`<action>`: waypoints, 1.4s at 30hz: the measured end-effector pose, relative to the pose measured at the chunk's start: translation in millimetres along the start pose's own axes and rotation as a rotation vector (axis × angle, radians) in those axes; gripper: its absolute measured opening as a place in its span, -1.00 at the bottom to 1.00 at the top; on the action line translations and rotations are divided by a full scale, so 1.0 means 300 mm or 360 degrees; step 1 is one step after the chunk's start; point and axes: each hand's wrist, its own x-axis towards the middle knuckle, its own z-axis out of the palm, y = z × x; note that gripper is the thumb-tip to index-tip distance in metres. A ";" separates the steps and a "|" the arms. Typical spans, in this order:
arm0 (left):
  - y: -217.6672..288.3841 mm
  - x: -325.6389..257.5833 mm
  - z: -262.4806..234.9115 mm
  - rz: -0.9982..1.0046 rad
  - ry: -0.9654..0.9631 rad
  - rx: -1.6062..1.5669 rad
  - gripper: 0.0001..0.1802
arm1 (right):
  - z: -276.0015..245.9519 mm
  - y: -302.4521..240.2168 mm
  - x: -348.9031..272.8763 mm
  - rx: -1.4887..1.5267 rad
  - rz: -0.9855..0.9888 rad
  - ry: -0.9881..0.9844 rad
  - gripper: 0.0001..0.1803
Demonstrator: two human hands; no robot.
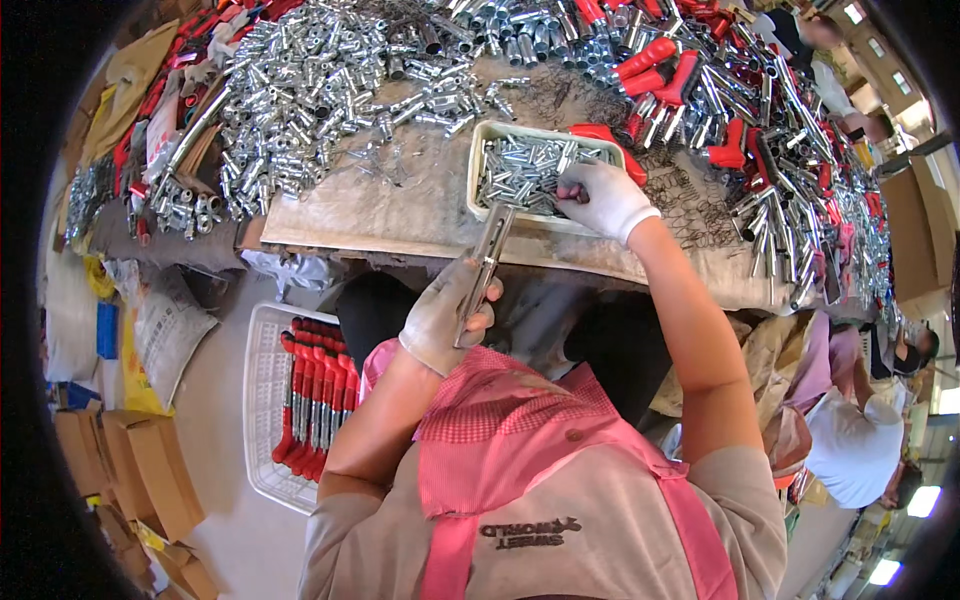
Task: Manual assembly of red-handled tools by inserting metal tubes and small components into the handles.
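My left hand [440, 318], in a white glove with bare fingertips, is closed round a slotted metal tube [487, 262] held tilted just off the table's front edge. Gloved the same way, my right hand [602, 198] is at the right side of a white plastic tray [472, 180]. Its fingers are curled and pinched over small silver pins [522, 168] that fill the tray. Whether a pin is between those fingertips I cannot make out. A red-handled part [597, 132] lies against the tray's back right corner.
Heaped silver fittings [300, 90] cover the table's left and back. Red grips [680, 80], tubes [770, 235] and wire springs [690, 200] lie to the right. A white basket [262, 400] of red-handled tools [318, 395] stands on the floor by my left arm. Cardboard boxes [150, 470] stand farther left.
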 end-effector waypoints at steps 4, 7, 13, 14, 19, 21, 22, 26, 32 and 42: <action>-0.002 0.010 0.006 -0.0004 -0.0009 0.0009 -0.75 | -0.018 -0.019 0.003 -0.0011 0.0039 -0.0094 -0.81; -0.007 -0.001 0.019 0.0005 0.0011 0.0025 -0.73 | -0.022 -0.048 -0.015 -0.0293 0.0098 0.0019 -0.74; -0.015 -0.010 0.021 0.0021 -0.0010 0.0039 -0.75 | -0.007 -0.049 0.007 -0.0286 0.0050 0.0049 -0.76; -0.016 -0.010 0.021 0.0039 -0.0016 0.0005 -0.77 | 0.000 -0.025 0.000 -0.0288 0.0056 0.0054 -0.76; -0.002 -0.011 0.027 0.0043 -0.0012 0.0071 -0.72 | -0.010 -0.049 -0.094 0.0740 -0.0055 0.0533 -0.88; 0.010 -0.013 0.052 0.0030 0.0033 0.0094 -0.71 | -0.021 -0.155 -0.150 0.1684 0.0155 0.0300 -0.91; 0.013 -0.016 0.060 0.0034 0.0037 0.0098 -0.71 | -0.004 -0.188 -0.172 0.1631 0.0070 0.0293 -0.94; -0.008 0.007 0.066 -0.0030 -0.0045 0.0081 -0.75 | 0.054 -0.231 -0.201 0.1007 -0.0290 0.0556 -0.89; -0.042 0.006 0.119 0.0225 0.0174 0.0678 -0.67 | 0.081 -0.241 -0.250 0.0419 -0.0439 0.0780 -0.90; -0.136 0.054 0.155 0.0220 -0.0234 0.1091 -0.47 | 0.155 -0.106 -0.345 0.3027 0.0504 -0.0037 -0.64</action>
